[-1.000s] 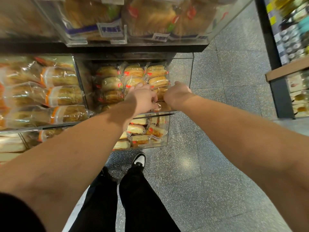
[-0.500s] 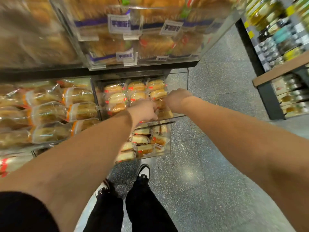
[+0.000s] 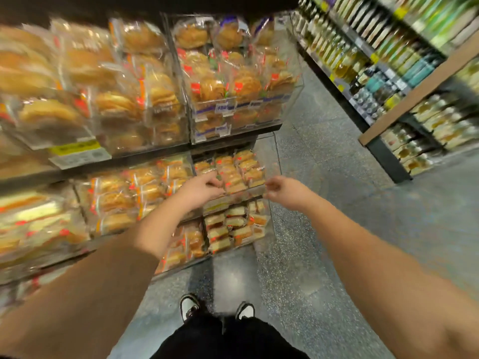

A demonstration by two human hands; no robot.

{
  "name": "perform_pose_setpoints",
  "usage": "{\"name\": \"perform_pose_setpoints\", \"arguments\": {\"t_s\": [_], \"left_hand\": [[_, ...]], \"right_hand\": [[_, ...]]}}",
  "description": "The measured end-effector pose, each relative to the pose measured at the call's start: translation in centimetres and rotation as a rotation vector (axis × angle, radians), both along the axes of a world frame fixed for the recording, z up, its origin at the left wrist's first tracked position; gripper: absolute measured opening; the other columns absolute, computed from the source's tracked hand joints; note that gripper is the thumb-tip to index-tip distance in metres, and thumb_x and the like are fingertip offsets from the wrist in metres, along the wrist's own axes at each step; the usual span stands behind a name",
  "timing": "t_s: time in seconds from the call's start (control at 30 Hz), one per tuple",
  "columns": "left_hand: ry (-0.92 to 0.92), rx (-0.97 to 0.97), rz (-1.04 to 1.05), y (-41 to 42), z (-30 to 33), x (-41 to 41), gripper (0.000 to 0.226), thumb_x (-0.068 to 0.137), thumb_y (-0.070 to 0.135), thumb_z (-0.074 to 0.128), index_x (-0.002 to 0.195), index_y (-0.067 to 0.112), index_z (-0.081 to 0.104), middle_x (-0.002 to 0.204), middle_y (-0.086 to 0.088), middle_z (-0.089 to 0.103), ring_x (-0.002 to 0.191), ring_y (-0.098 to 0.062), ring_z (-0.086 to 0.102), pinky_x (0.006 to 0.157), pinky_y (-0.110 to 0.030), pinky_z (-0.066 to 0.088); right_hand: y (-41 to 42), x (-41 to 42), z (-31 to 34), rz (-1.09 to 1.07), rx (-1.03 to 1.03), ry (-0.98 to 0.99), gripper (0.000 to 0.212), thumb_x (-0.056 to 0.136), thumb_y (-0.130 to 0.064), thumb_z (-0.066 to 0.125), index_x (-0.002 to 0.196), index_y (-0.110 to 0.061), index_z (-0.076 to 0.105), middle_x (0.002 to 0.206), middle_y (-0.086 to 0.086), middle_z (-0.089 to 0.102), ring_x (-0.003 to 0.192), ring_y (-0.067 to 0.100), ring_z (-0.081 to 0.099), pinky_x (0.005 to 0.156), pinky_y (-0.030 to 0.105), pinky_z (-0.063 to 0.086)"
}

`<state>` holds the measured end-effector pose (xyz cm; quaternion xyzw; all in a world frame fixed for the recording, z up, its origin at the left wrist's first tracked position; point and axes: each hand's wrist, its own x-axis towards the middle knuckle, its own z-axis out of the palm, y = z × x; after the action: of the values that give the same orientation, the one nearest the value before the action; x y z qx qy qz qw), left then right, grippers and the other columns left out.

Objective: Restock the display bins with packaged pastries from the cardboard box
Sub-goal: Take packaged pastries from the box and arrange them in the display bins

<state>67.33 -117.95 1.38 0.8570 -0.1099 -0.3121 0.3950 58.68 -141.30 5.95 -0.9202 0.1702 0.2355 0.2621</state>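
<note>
Your left hand [image 3: 201, 186] sits at the front of the clear middle bin [image 3: 269, 161], its fingers curled down onto the wrapped sponge-cake pastries [image 3: 234, 172] stacked in rows there; whether that grip pinches a packet or only nudges one, you cannot tell. Your right hand [image 3: 278, 189] hangs just outside the bin's right front corner, fingers loosely curled, nothing visibly in its grip. This looks like the tidying end of a placement, so square the front packets with their labels facing out, press them level with the rows behind, and keep the wrappers from crumpling. Steady the acrylic front edge with the right hand if the bin shifts.

The cardboard box is nowhere in view, so you cannot judge how much stock remains. The left shelves are smeared by motion blur, the price tags are unreadable, and the left fingertips are hidden behind the knuckles.
</note>
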Motion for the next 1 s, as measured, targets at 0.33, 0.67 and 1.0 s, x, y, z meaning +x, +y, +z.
{"name": "perform_pose_setpoints", "arguments": {"t_s": [0.33, 0.67, 1.0], "left_hand": [[-0.015, 0.074, 0.212, 12.9, 3.9, -14.0, 0.030, 0.096, 0.040, 0.060, 0.123, 0.028, 0.062, 0.120, 0.009, 0.060, 0.098, -0.007, 0.056, 0.077, -0.024, 0.043], [-0.020, 0.154, 0.517, 30.2, 3.6, -34.5, 0.029, 0.095, 0.040, 0.060, 0.120, 0.024, 0.063, 0.115, 0.006, 0.061, 0.098, -0.012, 0.057, 0.069, -0.022, 0.039], [-0.015, 0.172, 0.938, 49.9, 5.3, -49.7, 0.029, 0.097, 0.031, 0.060, 0.119, 0.013, 0.063, 0.109, -0.004, 0.065, 0.091, -0.021, 0.063, 0.075, -0.029, 0.045]], "right_hand": [[11.4, -10.6, 0.0, 0.044, 0.129, -0.020, 0.046, 0.096, -0.036, 0.062, 0.139, -0.021, 0.053, 0.134, -0.002, 0.061, 0.117, 0.017, 0.059, 0.097, 0.033, 0.050], [27.2, -21.5, -0.3, 0.470, 0.075, 0.033, 0.047, 0.098, -0.039, 0.056, 0.140, -0.017, 0.052, 0.136, 0.003, 0.060, 0.118, 0.023, 0.057, 0.096, 0.032, 0.046], [51.4, -27.6, 3.4, 1.021, 0.008, -0.054, 0.043, 0.100, -0.039, 0.053, 0.138, -0.019, 0.052, 0.133, 0.009, 0.061, 0.119, 0.027, 0.057, 0.097, 0.033, 0.045]]}}
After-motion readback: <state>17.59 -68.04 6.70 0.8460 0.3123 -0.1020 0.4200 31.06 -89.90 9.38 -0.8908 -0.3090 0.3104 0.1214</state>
